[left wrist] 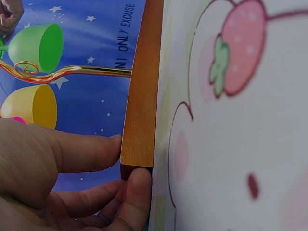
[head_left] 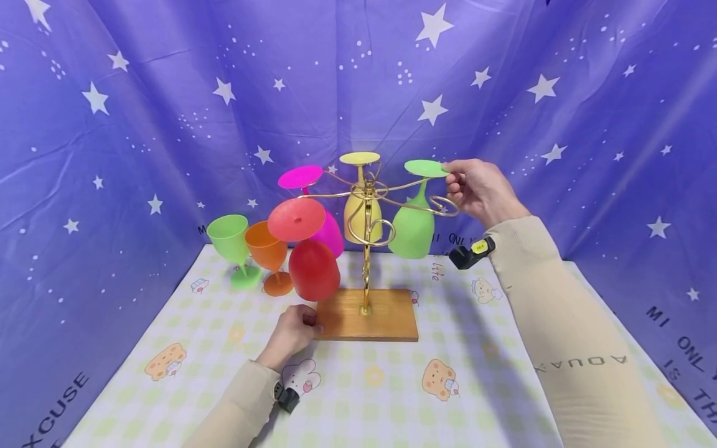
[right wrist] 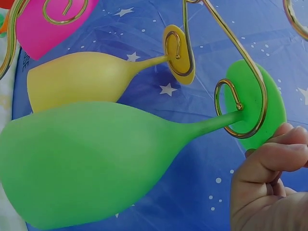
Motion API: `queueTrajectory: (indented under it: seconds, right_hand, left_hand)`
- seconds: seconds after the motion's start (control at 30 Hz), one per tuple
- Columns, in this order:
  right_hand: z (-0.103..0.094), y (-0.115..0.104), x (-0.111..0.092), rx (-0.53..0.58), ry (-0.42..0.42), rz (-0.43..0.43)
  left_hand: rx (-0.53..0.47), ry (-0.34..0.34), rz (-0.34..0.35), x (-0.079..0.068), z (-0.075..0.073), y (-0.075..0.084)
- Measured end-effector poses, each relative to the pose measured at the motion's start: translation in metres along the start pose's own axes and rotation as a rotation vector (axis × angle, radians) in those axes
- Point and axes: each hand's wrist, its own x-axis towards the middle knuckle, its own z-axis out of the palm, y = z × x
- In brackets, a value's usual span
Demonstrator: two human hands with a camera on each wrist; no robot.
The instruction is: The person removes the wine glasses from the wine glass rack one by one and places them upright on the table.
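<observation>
A gold metal wine glass rack (head_left: 366, 267) rises from a wooden base (head_left: 389, 317). Pinching the rim of an upside-down green wine glass's foot is my right hand (head_left: 482, 190). That green wine glass (right wrist: 91, 163) hangs with its stem inside a curled hook of the rack. My left hand (head_left: 294, 330) grips the left end of the wooden base, thumb at its upper edge and fingers against the end. Also hanging bowl-down on the rack are a yellow wine glass (head_left: 358, 218), a magenta wine glass (head_left: 332, 233) and a red wine glass (head_left: 315, 270).
Left of the rack, a second green wine glass (head_left: 228, 239) and an orange wine glass (head_left: 266, 249) stand upright on the checked tablecloth (head_left: 224, 386). An unoccupied gold hook (head_left: 445, 206) juts out to the right. A blue star-patterned curtain (head_left: 168, 124) surrounds the table.
</observation>
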Motion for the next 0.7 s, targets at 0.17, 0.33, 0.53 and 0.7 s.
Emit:
queueTrajectory:
  seconds: [0.17, 0.33, 0.53, 0.7]
  right_hand:
    - [-0.0023, 0.0004, -0.0005, -0.001, -0.009, 0.001]
    - [-0.0039, 0.001, -0.0001, 0.009, -0.012, 0.003]
    - [-0.0039, 0.0009, -0.0005, 0.019, -0.009, 0.004]
    - [-0.0036, 0.0007, -0.0017, 0.025, -0.011, 0.003]
  left_hand:
    - [0.004, 0.011, 0.015, -0.0003, -0.0005, -0.0001]
    - [0.002, 0.011, 0.023, -0.0012, -0.0006, -0.0002]
    - [-0.005, 0.009, 0.017, -0.0015, -0.0001, -0.0001]
    - [-0.004, 0.01, 0.016, -0.001, 0.0002, 0.0]
